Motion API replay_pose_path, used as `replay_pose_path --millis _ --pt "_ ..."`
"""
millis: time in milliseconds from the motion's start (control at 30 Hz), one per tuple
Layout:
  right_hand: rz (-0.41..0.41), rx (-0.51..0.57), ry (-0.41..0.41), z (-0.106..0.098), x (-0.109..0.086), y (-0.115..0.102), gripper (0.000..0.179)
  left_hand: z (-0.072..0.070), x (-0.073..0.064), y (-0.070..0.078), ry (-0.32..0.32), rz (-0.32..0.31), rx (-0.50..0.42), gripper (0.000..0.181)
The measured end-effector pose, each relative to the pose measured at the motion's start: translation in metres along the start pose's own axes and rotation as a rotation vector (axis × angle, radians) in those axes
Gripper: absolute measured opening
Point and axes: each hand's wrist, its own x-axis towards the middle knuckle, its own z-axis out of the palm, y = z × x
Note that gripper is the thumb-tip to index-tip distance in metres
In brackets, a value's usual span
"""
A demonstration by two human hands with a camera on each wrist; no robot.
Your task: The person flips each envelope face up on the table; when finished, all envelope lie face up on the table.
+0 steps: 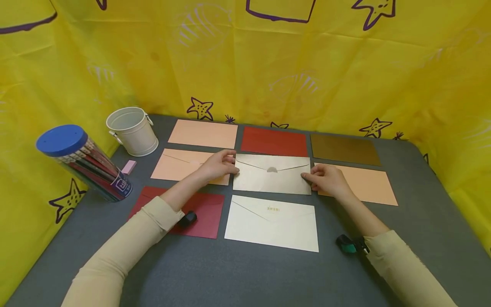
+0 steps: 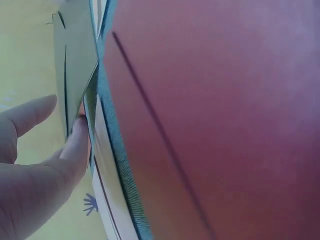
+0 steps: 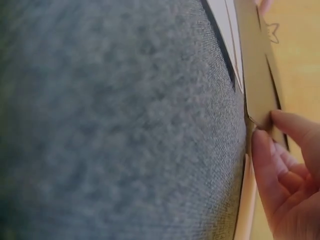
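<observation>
A cream envelope (image 1: 272, 179) with a round silver seal on its flap is held between both hands in the middle of the table. My left hand (image 1: 220, 165) holds its left edge, thumb tip at the side. At the opposite edge, my right hand (image 1: 327, 179) pinches the envelope, seen also at its corner (image 3: 260, 95) in the right wrist view. Directly in front lies a white envelope (image 1: 272, 232) with small gold print. Under my left forearm is a dark red envelope (image 1: 207, 217); a peach envelope (image 1: 176, 164) lies partly behind the left hand.
At the back lie a peach envelope (image 1: 203, 133), a red one (image 1: 274, 141) and a brown one (image 1: 345, 150). Another peach envelope (image 1: 372, 185) is beside my right hand. On the left stand a white bucket (image 1: 134, 136), a pink eraser (image 1: 129, 166) and a blue-lidded pencil tub (image 1: 84, 162).
</observation>
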Motion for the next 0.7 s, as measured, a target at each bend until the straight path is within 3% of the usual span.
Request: replay_pose_path --millis 133,467,700 --pt "0.001 -0.062 0.01 0.002 0.002 -0.002 0.033 0.004 -0.001 -0.001 -0.007 0.006 0.007 0.064" --pt "-0.016 -0.087 0.039 0.004 0.002 -0.005 0.033 0.011 -0.011 0.002 -0.028 0.079 0.076 0.056" --pt "-0.046 -0.126 0.043 0.005 0.002 -0.008 0.032 0.012 -0.014 0.001 -0.03 0.084 0.086 0.055"
